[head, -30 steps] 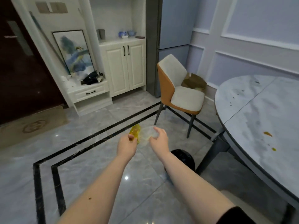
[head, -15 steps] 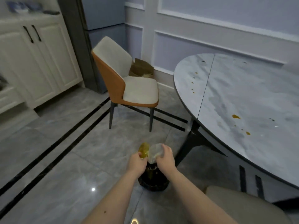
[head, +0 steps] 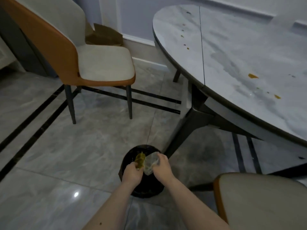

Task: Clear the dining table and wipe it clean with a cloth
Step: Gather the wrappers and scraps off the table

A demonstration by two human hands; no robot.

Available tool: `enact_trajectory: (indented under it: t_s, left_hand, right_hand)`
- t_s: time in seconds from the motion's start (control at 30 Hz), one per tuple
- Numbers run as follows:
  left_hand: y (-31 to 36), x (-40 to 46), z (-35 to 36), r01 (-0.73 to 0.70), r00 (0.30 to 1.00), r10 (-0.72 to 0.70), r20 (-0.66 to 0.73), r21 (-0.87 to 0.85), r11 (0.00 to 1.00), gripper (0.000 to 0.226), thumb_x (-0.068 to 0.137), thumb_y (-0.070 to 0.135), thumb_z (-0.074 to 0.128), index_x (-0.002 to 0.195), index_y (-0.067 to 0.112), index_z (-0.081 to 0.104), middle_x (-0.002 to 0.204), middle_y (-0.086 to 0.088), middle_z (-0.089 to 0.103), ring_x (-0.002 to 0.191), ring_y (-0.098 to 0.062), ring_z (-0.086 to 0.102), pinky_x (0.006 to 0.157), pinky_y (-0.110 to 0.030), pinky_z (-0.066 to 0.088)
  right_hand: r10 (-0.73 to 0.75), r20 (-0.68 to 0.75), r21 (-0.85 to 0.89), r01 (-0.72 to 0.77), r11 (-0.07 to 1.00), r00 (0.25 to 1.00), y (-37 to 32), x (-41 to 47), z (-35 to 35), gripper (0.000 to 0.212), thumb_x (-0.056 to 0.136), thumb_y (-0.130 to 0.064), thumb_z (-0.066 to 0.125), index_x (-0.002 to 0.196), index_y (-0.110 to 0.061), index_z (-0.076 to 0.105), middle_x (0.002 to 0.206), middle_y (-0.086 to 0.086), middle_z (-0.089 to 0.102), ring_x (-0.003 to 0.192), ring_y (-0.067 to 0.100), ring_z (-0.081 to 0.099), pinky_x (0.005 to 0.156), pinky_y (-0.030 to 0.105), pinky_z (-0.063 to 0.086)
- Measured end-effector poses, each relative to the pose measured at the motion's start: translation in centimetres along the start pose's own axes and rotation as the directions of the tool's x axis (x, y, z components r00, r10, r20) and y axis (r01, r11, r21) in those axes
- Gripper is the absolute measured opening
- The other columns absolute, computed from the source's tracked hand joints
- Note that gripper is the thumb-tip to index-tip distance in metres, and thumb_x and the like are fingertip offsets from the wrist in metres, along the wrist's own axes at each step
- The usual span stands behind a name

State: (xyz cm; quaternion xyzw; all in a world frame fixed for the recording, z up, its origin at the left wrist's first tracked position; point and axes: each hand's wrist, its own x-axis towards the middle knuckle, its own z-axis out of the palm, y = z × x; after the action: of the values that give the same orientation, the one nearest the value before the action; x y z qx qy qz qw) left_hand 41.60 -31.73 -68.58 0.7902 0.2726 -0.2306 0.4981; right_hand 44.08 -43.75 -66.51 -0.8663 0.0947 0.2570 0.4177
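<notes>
At the bottom of the frame two bare forearms reach forward, the hands close together just below centre. The left hand (head: pixel 132 174) has its fingers curled round a crumpled yellowish wrapper (head: pixel 140 160), pinching its lower end. The right hand (head: pixel 162 166) grips a crumpled clear plastic piece (head: pixel 150 164) that touches the wrapper on its right side. Both hands and both scraps hang directly over the open mouth of a round black trash bin (head: pixel 144 190) standing on the grey tiled floor (head: pixel 49 155); what lies inside the bin is too dark to tell.

In the lower right corner shows the pale seat of a near chair (head: pixel 265 201) with an orange edge. Above it, filling the right side of the frame, is the round marble-patterned bench (head: pixel 224 52) on dark angled legs. Its top carries orange-brown food spots (head: pixel 252 76) toward the right edge of the frame and a row of small dark specks (head: pixel 184 37) near its far left rim, beside a straight seam.

In the upper left stands a second chair (head: pixel 103 63) with an orange shell, pale cushion and thin dark legs, apart from the bench. Black inlay stripes cross the floor beneath it. Behind this chair, against the panelled wall, sits a brown cardboard box (head: pixel 104 36).
</notes>
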Motion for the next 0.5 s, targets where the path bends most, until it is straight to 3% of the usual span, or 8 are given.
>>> enact_trajectory:
  t_s: [0.13,0.37,0.5]
  left_hand:
    - [-4.1,5.9,3.8,0.002,0.999,-0.002,0.033,-0.002,1.0,0.04,0.091,0.024,0.056,0.125,0.005,0.051,0.112,-0.013,0.063,0.1,-0.026,0.06,0.081,-0.031,0.049]
    - [-7.2,10.5,6.5,-0.029,1.0,0.029,0.002,0.048,0.998,0.036,0.095,0.022,0.049,0.127,0.006,0.052,0.126,-0.012,0.058,0.116,-0.026,0.054,0.087,-0.026,0.041]
    - [-6.1,9.9,5.4,-0.004,1.0,0.004,0.0,0.057,0.998,0.036,0.096,0.02,0.048,0.128,0.004,0.051,0.127,-0.013,0.057,0.117,-0.026,0.053,0.081,-0.022,0.037]
  right_hand:
    - [0.026,0.033,0.023,-0.027,0.999,0.999,4.9,5.1,3.1,0.058,0.093,-0.003,0.038,0.148,-0.012,0.021,0.153,0.004,0.017,0.141,0.02,0.023,0.112,0.024,0.021]
    - [0.079,0.124,0.052,-0.086,0.995,0.989,9.7,9.2,5.6,0.057,0.093,-0.007,0.043,0.147,-0.018,0.027,0.156,0.003,0.013,0.144,0.019,0.015,0.114,0.024,0.016]
    - [0.111,0.122,0.05,-0.118,0.992,0.986,8.5,8.9,5.1,0.055,0.091,-0.013,0.05,0.143,-0.018,0.034,0.151,0.004,0.027,0.137,0.023,0.032,0.114,0.031,0.029]
